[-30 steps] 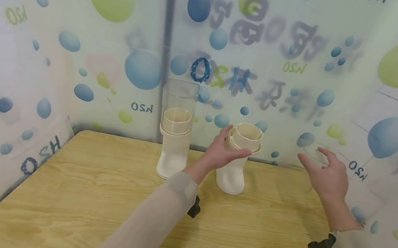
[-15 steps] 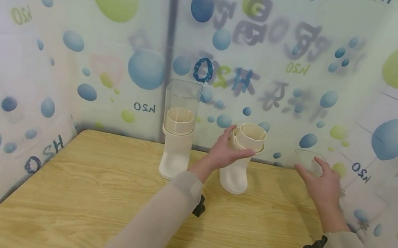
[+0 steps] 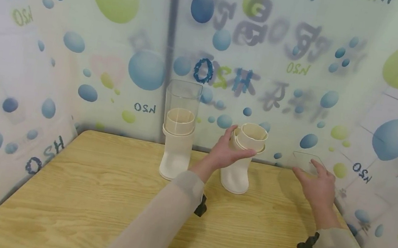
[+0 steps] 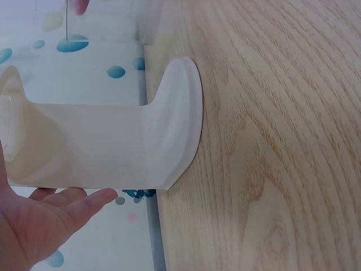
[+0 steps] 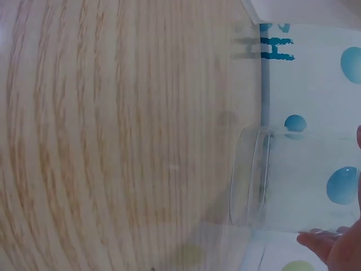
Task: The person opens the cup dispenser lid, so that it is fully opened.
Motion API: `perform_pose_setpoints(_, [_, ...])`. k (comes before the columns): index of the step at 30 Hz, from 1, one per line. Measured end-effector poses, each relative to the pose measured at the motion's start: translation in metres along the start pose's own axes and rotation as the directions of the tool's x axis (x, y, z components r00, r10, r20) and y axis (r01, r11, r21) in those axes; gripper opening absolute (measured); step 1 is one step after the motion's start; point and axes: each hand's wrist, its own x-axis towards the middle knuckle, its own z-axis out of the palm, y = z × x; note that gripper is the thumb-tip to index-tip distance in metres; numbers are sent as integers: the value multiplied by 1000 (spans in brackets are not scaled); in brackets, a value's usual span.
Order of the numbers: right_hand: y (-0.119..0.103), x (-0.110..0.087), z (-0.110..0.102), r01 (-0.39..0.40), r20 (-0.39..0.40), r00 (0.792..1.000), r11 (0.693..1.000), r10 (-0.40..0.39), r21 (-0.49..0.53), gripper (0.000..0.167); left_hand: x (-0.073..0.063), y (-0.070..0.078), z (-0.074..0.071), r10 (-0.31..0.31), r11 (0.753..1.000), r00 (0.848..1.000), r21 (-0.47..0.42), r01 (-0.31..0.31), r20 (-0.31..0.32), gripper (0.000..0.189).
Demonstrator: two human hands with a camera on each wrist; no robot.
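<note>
My left hand [image 3: 226, 152] grips the upper part of a cream boot-shaped stand [image 3: 235, 177], thumb across the front and fingers round the left side. The stand's rounded foot is on the table, and a ring-shaped collar [image 3: 252, 134] sits on top. To the right, my right hand [image 3: 318, 186] holds a clear plastic container [image 5: 307, 186] between thumb and fingers. Its upper rim shows faintly in the head view. A matching cream stand [image 3: 176, 154] stands upright to the left, with a clear container [image 3: 184, 92] upright on it.
All this is on a wooden table [image 3: 105, 204], near its back edge. White curtains [image 3: 116, 63] with blue and green drop prints enclose the table at the back and both sides.
My right hand has moved left and slightly down with the clear container, towards the stand. The left hand keeps its grip; the head view has shifted slightly.
</note>
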Motion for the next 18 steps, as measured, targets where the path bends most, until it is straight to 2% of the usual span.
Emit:
perform_pose_setpoints(8, [4,3,7,27,-32,999,998,-29,-60,98,-1,2,0,1,1000,1000,-12,-1,-4,115])
perform_pose_setpoints(18, [5,8,10,35,-39,999,996,-38,-81,99,1,1,2,-2,1000,1000,-6,2,5,115])
